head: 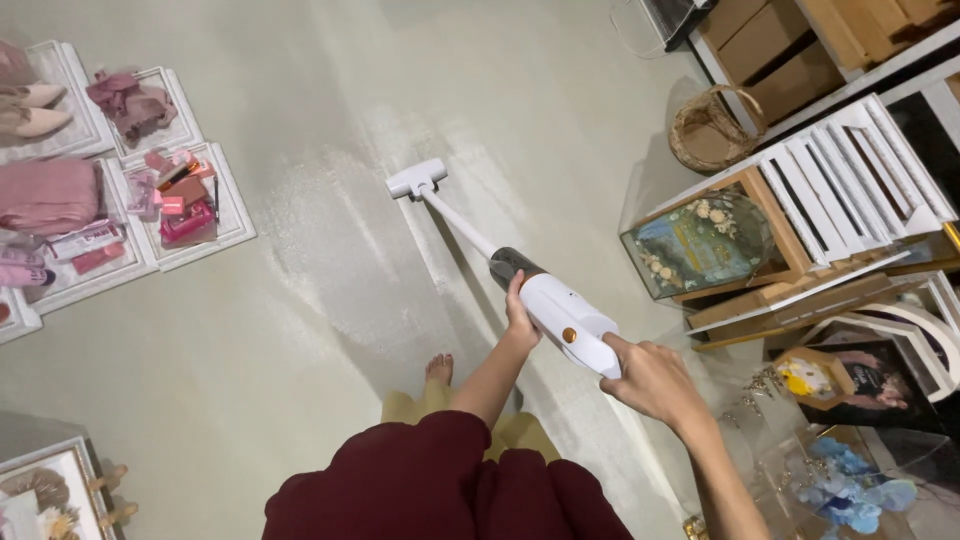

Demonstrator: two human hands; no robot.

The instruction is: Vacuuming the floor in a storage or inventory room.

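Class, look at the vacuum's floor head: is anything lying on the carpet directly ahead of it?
Nothing visible. The floor head sits on bare carpet; the white trays lie off to the left, the woven basket to the right.

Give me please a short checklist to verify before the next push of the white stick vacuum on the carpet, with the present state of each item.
1. Left hand grips the vacuum body near the dark dust cup: ok.
2. Right hand holds the rear handle end: ok.
3. Floor head lies flat on the carpet: ok, as far as the view shows.
4. Carpet ahead of the head free of small things: ok.
5. Distance from the white trays with pink items on the left: ok, well apart.
6. Bare foot away from the tube's path: ok, it is behind the head and beside the tube.
7. Motor running: cannot tell.
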